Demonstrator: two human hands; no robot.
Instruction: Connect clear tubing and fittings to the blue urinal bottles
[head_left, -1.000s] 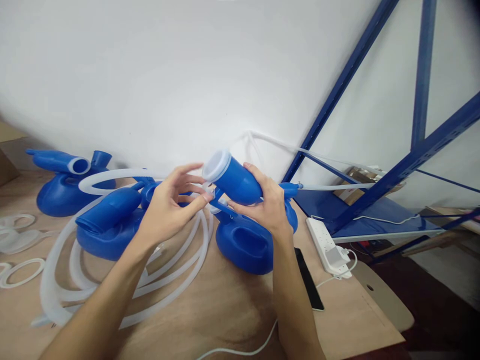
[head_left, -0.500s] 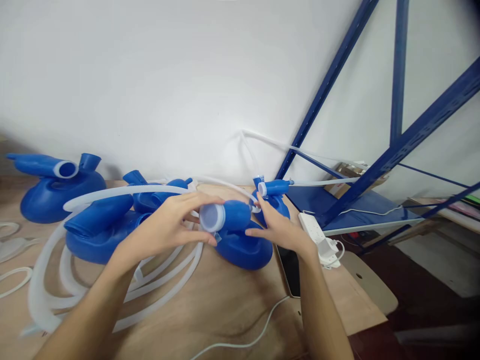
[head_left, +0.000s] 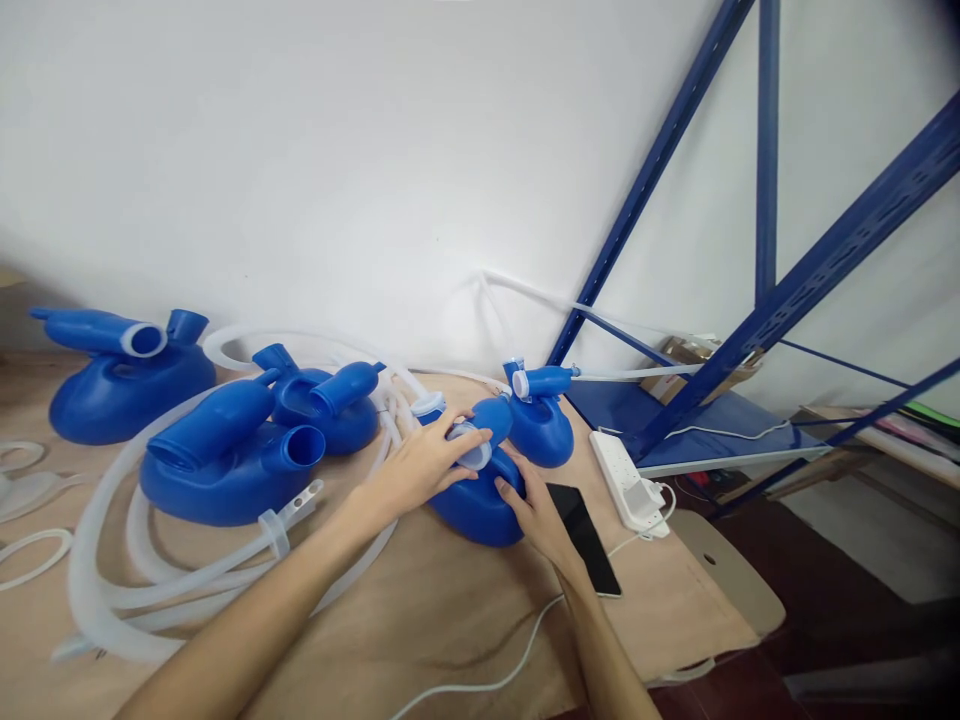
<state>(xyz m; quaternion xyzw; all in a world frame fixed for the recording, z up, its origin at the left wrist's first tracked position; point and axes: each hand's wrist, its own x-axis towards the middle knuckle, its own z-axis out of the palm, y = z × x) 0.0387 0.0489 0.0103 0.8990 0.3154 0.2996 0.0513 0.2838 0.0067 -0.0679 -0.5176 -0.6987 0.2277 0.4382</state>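
In front of me stands a blue plastic urinal bottle (head_left: 474,512) with a ring-shaped body and an upward-angled neck. My left hand (head_left: 424,455) is closed around the white cap (head_left: 475,456) at the neck's mouth, thumb and fingers on its rim. On the right side of the body, my right hand (head_left: 538,512) grips the bottle, thumb on top. Its far fingers are hidden. Just behind stands another blue bottle (head_left: 541,435) with a white-rimmed spout and a clear tube (head_left: 637,376) running right.
More blue bottles (head_left: 225,490) stand at left, among coiled translucent hoses (head_left: 90,560) and white rings (head_left: 34,555). A black tablet (head_left: 581,535), a white cable and a power strip (head_left: 626,480) lie at right. A blue metal rack (head_left: 675,400) stands beyond the table edge.
My left hand has moved right and closed over the white cap. My right hand has dropped from the neck to the bottle's body. The bottle has turned a little.
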